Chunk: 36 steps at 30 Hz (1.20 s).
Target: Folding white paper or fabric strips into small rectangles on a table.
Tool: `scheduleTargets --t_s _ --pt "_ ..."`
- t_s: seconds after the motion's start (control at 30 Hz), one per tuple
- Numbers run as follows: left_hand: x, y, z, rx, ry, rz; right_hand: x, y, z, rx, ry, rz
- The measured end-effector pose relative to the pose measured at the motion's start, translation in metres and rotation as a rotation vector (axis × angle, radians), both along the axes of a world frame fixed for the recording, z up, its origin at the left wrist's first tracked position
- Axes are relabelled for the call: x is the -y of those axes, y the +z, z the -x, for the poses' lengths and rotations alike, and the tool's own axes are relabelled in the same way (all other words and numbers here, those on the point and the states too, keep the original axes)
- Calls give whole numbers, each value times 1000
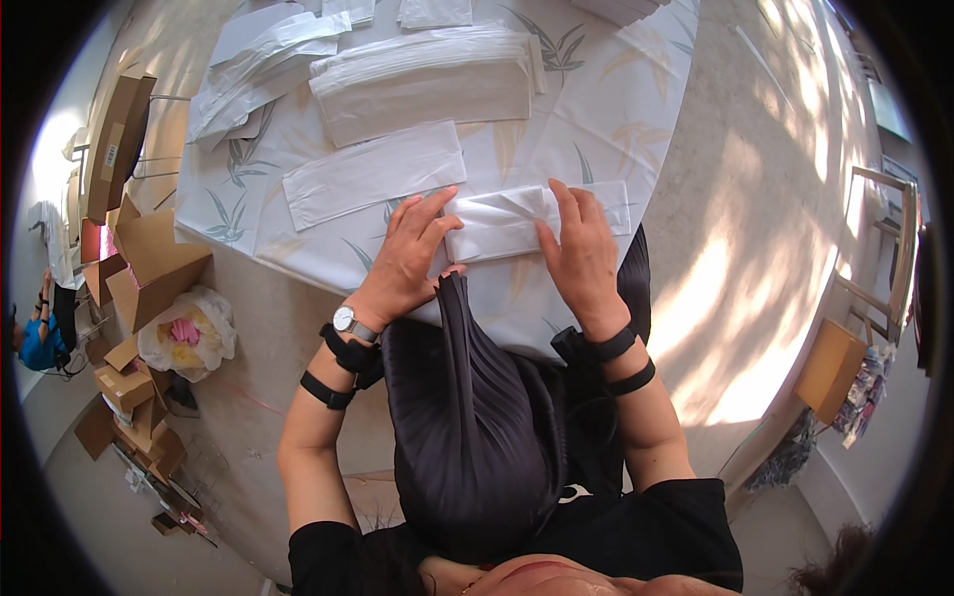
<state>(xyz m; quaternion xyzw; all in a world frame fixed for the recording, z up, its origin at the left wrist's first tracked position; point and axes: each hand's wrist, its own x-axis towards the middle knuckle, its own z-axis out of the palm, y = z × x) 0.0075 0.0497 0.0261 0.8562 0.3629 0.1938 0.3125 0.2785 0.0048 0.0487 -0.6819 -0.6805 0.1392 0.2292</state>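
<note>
Though flat, packet (497,223) between both grips (405,250) (584,250)

Dappled sunlight (745,372) streaks the pale floor (686,238) right of the counter (606,119), which wears a white, leaf-printed cloth (283,253). Cardboard boxes (164,260) crowd the left side; 1 wooden furniture frame (907,238) stands at far right, near a pale wall (879,462).

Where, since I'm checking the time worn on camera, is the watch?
In the head view, the watch sits left of centre, on the left wrist, between the left hand and the nearer black strap.
</note>
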Motion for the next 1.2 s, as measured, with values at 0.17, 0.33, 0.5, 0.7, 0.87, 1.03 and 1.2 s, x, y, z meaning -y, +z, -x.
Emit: scheduleTargets --t_s 0.17,0.33,0.5,0.7,0.87,1.03,1.2 --pt "0 2 0 7 16 -21 -1 3 18 -15 231 -45" --pt "-11 15 -4 60 235 -81 0 -24 31 -51 329 0" --pt "-45 14 -13 -74 286 -295 -4 -23 35 -83 306 1" --pt "-59 0 -24 -254 210 -360 -5 -21 35 -110 305 35" --pt "-64 -8 -23 -199 269 -375 -5 -22 35 -117 305 26" --pt "-70 -17 -18 -101 385 -241 -6 -20 33 -147 310 46" --pt "-69 0 -19 -76 373 -123 -7 -22 32 -162 311 29"
